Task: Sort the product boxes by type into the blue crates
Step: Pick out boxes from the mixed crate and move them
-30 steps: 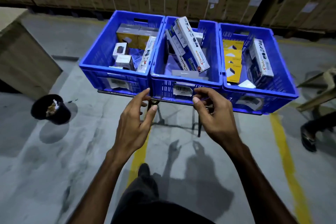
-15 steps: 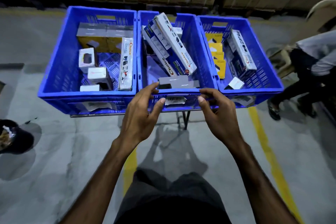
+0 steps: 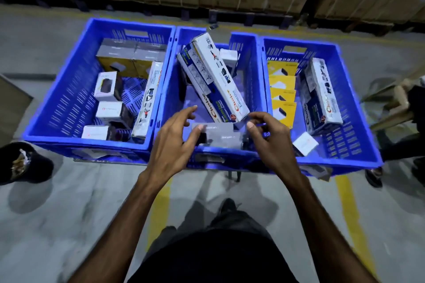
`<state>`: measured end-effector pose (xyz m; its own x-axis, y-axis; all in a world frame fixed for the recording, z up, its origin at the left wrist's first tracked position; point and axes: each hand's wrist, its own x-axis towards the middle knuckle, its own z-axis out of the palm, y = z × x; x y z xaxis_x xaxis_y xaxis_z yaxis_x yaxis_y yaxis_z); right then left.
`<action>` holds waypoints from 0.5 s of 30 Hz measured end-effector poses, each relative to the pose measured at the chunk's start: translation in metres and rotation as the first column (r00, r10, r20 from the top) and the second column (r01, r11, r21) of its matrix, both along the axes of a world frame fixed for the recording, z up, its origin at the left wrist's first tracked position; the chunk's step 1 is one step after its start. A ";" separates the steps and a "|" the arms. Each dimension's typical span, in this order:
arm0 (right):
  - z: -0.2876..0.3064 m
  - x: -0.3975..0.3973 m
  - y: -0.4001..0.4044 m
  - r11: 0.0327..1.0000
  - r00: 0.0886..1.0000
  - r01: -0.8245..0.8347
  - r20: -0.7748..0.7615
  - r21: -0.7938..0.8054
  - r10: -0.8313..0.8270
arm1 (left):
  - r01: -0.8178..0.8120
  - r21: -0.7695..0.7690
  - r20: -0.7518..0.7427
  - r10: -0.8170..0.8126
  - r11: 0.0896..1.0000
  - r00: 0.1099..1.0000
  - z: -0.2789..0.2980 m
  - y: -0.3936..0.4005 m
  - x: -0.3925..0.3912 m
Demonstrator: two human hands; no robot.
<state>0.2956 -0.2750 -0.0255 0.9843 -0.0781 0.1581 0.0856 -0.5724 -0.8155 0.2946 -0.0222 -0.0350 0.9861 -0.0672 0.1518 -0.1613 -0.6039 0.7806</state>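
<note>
Around the middle blue crate [image 3: 255, 71], where two long white boxes [image 3: 215, 78] lean tilted above a flat grey box [image 3: 218, 135] at its near wall, the left crate [image 3: 69, 99] holds small white boxes [image 3: 106, 86], the right crate [image 3: 354, 110] yellow ones [image 3: 283, 89].

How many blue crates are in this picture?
3, side by side: left crate, middle crate, right crate. None seems hidden.

Both hands [image 3: 174, 142] now apparently over grey box [image 3: 218, 136]

Your crates [image 3: 158, 89] — glossy blue slotted plastic; boxes [image 3: 216, 76] printed card, slight sheen; floor [image 3: 69, 213] — matt, scuffed concrete.
</note>
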 end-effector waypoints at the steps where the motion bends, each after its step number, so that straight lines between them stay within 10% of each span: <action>1: -0.002 0.011 -0.007 1.000 1.000 -0.008 -0.002 -0.002 0.008 | -0.012 0.002 -0.006 0.012 1.000 1.000 -0.001 -0.005 0.004; 15: -0.034 0.137 -0.017 0.903 0.916 -0.343 -0.307 -0.258 0.260 | -0.184 0.147 -0.006 0.187 0.972 0.982 -0.019 -0.022 0.057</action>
<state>0.4321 -0.2919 -0.0590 0.9612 0.2392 -0.1371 0.1031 -0.7729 -0.6261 0.3513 -0.0442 -0.0538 0.9862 0.0976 0.1341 -0.0209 -0.7288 0.6844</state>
